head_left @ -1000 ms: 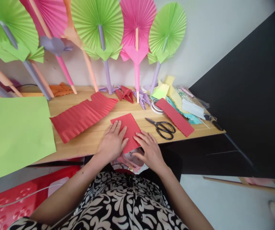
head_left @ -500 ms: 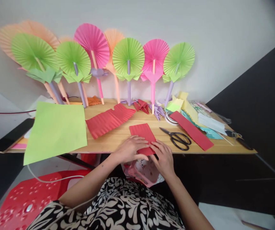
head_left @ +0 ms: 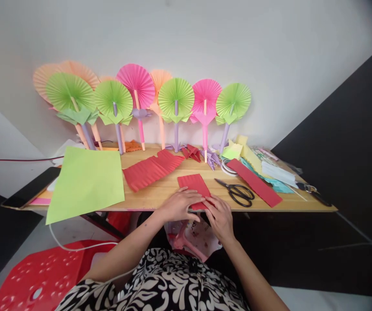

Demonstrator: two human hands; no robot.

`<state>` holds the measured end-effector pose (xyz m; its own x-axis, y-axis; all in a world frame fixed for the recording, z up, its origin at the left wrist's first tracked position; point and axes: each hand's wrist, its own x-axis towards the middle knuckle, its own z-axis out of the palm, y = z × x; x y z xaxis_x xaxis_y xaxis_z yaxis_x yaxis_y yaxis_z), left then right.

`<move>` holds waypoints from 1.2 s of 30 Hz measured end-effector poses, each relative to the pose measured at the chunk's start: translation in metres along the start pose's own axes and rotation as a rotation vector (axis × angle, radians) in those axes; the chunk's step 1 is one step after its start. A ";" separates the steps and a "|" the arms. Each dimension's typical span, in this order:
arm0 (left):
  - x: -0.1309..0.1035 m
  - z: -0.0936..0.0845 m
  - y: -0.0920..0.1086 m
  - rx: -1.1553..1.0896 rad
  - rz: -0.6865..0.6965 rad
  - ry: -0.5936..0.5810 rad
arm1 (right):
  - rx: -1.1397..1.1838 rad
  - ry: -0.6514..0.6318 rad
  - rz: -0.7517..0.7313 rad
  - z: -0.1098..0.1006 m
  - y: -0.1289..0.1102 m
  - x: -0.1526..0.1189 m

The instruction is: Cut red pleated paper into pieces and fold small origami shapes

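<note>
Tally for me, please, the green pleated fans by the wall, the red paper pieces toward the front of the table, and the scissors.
Green fans: 4
Red paper pieces: 3 (one under the hands, one to each side)
Scissors: 1 pair
Total: 8

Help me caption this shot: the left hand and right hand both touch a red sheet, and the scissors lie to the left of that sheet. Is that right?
Not quite: the head view shows the scissors to the right of the red sheet. The left hand and right hand do both touch that sheet.
</note>
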<state>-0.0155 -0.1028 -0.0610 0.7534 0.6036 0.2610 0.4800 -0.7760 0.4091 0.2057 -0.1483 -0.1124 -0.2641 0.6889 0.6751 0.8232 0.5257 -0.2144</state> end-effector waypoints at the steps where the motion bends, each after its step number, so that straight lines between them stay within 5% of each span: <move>1: 0.000 -0.001 0.000 0.004 -0.002 0.006 | -0.002 0.001 -0.002 0.000 0.000 0.000; 10: 0.000 0.002 0.002 -0.002 -0.013 0.070 | -0.028 0.019 -0.029 0.000 0.000 -0.001; 36: 0.001 0.014 -0.002 0.016 -0.064 0.019 | -0.049 0.069 -0.052 0.006 0.002 -0.005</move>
<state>-0.0098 -0.1030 -0.0735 0.7122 0.6556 0.2511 0.5345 -0.7383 0.4114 0.2059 -0.1476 -0.1207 -0.2731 0.6248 0.7315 0.8334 0.5334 -0.1446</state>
